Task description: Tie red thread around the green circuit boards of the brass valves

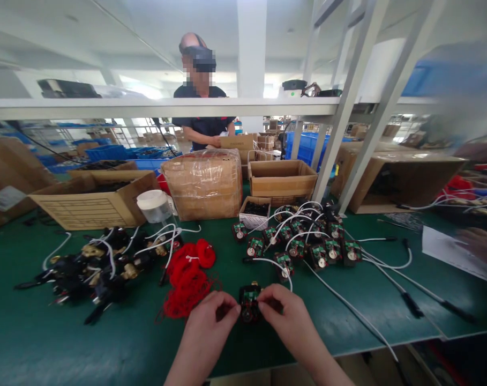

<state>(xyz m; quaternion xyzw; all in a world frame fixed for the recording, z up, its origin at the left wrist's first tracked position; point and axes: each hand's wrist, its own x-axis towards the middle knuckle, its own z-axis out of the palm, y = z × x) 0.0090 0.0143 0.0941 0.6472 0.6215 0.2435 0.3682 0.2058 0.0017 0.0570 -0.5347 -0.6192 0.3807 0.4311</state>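
Note:
A small black unit with a green circuit board (249, 304) stands on the green table between my hands, near the front edge. My left hand (213, 321) is at its left side, thumb and index finger pinched together at the unit's edge. On the right side, my right hand (281, 313) has its fingertips closed against the board's edge. Whatever lies between the fingertips is too small to make out. A heap of red thread (187, 279) lies just left of the unit. Several similar units with green boards (297, 246) and white cables are grouped behind and to the right.
Black and brass parts (102, 262) are piled at the left. Cardboard boxes (205, 185), a white tub (152, 201) and a small box of black pieces (256, 212) line the back. A person (201, 126) stands beyond the shelf; another person's hand (478, 244) is at the right by a paper.

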